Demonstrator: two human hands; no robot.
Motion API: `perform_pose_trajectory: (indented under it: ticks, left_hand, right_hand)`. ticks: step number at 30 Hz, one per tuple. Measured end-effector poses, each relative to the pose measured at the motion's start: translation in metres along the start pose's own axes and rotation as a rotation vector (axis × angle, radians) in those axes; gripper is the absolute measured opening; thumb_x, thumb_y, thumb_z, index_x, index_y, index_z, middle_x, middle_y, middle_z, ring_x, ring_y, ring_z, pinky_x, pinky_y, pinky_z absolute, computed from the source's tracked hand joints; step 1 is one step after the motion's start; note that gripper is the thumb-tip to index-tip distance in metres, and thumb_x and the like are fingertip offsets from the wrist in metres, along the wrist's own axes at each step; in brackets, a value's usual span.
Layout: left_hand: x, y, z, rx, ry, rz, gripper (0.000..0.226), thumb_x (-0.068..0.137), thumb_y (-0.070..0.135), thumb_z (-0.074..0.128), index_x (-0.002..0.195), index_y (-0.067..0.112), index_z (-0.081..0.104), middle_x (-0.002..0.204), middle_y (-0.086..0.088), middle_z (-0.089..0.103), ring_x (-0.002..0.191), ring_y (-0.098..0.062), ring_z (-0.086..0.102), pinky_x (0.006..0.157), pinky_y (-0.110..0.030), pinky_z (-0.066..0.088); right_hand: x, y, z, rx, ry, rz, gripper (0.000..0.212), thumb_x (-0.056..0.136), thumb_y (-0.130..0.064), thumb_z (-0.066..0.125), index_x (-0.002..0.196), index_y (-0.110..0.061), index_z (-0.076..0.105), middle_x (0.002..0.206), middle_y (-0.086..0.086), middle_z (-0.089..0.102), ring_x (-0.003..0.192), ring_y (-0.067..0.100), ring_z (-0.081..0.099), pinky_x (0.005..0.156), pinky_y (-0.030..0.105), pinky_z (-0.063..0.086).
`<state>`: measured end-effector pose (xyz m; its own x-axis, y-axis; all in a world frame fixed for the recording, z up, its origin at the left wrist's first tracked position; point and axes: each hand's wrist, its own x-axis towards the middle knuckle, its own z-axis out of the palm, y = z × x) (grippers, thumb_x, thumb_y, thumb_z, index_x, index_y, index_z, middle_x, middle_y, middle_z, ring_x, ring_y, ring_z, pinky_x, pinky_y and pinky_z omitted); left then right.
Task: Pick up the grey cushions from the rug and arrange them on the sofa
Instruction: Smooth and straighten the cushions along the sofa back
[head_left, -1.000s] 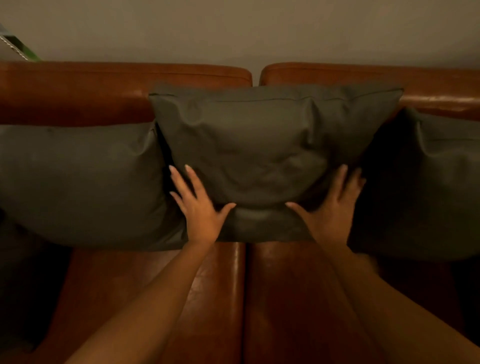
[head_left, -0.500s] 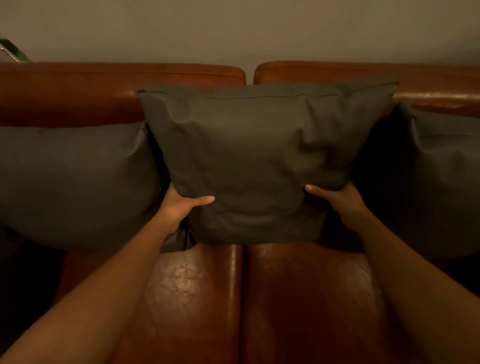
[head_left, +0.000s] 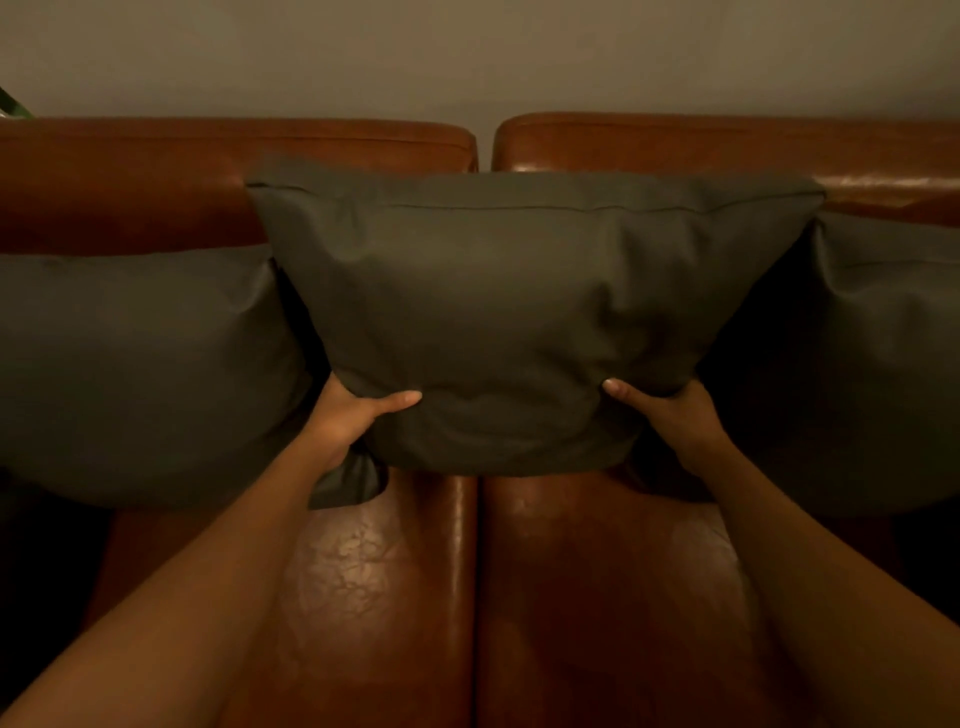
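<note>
While both hands clamp its lower corners, the middle square grey fabric cushion (head_left: 519, 312) stands upright against the backrest of the brown leather sofa (head_left: 467, 597), centred over the split between the seat pads. Side room is tight: its left edge overlaps the left grey fabric cushion (head_left: 130, 374), its right edge overlaps the right grey fabric cushion (head_left: 857, 364), touching both. Top edge sits just below the backrest top, seam line running across near it; bottom edge is at the seat, can't tell if it bears weight. Seat leather shows in front, between the forearms. Fabric is matte, with creases near both grips. Left hand (head_left: 348, 415) grips the lower left corner, thumb on the front face, fingers hidden behind. Right hand (head_left: 675, 415) does the same at the lower right. Count: three grey cushions, two seat pads, two backrest sections, two hands. Plain beige wall (head_left: 467, 52) behind.
</note>
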<state>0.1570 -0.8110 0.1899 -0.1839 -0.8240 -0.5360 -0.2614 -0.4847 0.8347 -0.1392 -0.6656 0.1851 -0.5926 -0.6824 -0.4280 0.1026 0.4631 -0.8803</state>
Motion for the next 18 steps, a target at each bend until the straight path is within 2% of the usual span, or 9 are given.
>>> perform_pose_trajectory:
  ticks: [5, 9, 15, 18]
  left_hand:
    - [-0.011, 0.004, 0.001, -0.017, 0.01, -0.003, 0.077, 0.065, 0.0, 0.08, 0.133, 0.015, 0.047, 0.126, 0.002, 0.057, 0.112, -0.013, 0.056, 0.101, -0.034, 0.044]
    - [-0.021, 0.014, 0.003, -0.025, 0.006, -0.022, 0.068, 0.071, 0.003, 0.077, 0.131, 0.017, 0.048, 0.119, 0.006, 0.058, 0.105, -0.01, 0.056, 0.093, -0.029, 0.043]
    - [-0.029, 0.019, 0.007, -0.032, -0.009, -0.041, 0.062, 0.074, 0.003, 0.075, 0.128, 0.017, 0.05, 0.117, 0.005, 0.059, 0.101, -0.01, 0.056, 0.091, -0.029, 0.044]
    - [-0.031, 0.018, 0.004, -0.035, -0.004, -0.03, 0.064, 0.072, 0.004, 0.076, 0.129, 0.017, 0.05, 0.117, 0.007, 0.06, 0.102, -0.009, 0.057, 0.093, -0.03, 0.045]
  right_hand:
    - [-0.009, -0.004, -0.002, -0.002, 0.037, -0.007, 0.097, 0.036, -0.054, 0.088, 0.123, -0.023, 0.06, 0.125, 0.0, 0.064, 0.112, 0.014, 0.061, 0.098, 0.039, 0.05]
    - [-0.01, -0.01, -0.005, -0.011, 0.04, -0.027, 0.104, 0.032, -0.063, 0.087, 0.125, -0.025, 0.06, 0.124, -0.004, 0.065, 0.114, 0.013, 0.061, 0.099, 0.041, 0.05]
    - [-0.018, -0.015, -0.005, -0.043, 0.054, -0.036, 0.101, 0.033, -0.063, 0.086, 0.123, -0.023, 0.062, 0.122, -0.005, 0.065, 0.113, 0.012, 0.061, 0.099, 0.04, 0.05]
    - [-0.022, -0.02, -0.005, -0.066, 0.1, -0.054, 0.095, 0.045, -0.051, 0.087, 0.129, -0.02, 0.057, 0.127, -0.002, 0.062, 0.117, 0.012, 0.058, 0.1, 0.038, 0.048]
